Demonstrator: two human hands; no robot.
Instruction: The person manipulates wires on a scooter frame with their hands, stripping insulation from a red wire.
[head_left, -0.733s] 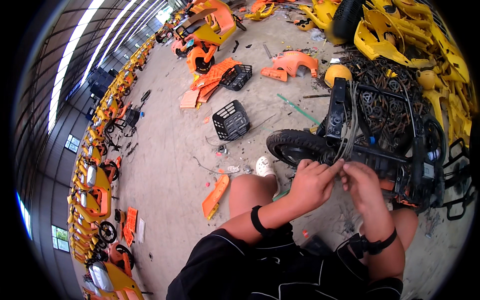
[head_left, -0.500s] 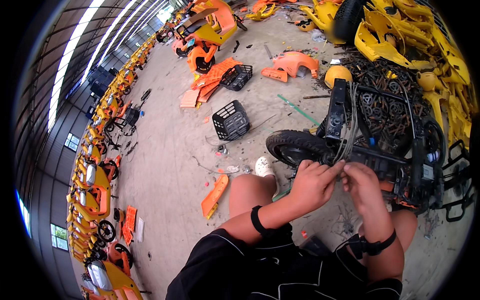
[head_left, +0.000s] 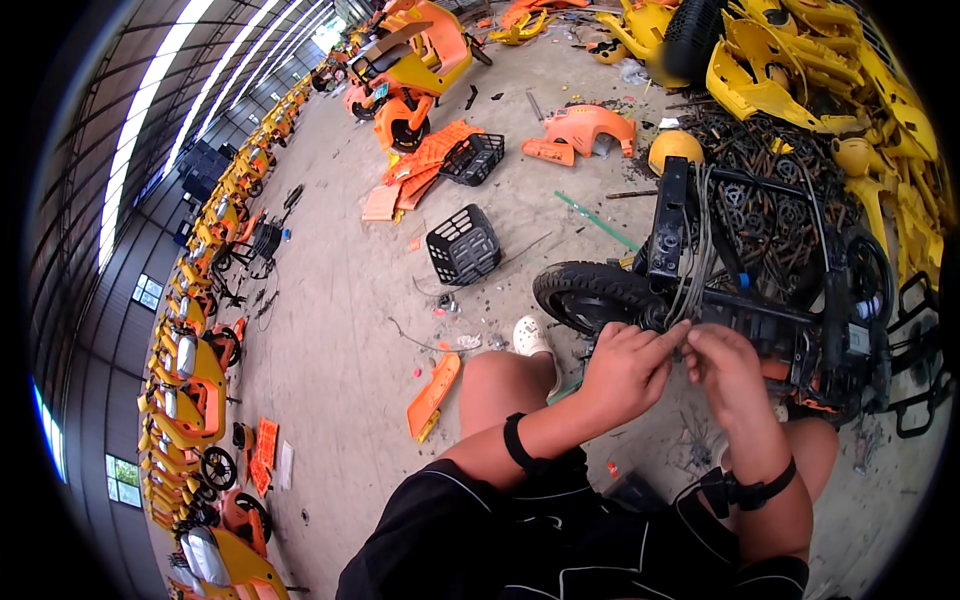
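Left hand [head_left: 628, 372] and right hand [head_left: 724, 372] pinch together at the grey cable bundle [head_left: 694, 268]; what sits between the fingertips is hidden, too small to tell. Cable ends vanish behind the hands. Black scooter frame [head_left: 770, 320]: lower part covered by the right hand and knee, right end lost in the dark fisheye rim. Front tyre [head_left: 590, 293] partly behind the left hand. White shoe [head_left: 531, 335] half hidden by the left knee. Far row of orange scooters [head_left: 190, 370] blurred, bent at the rim.
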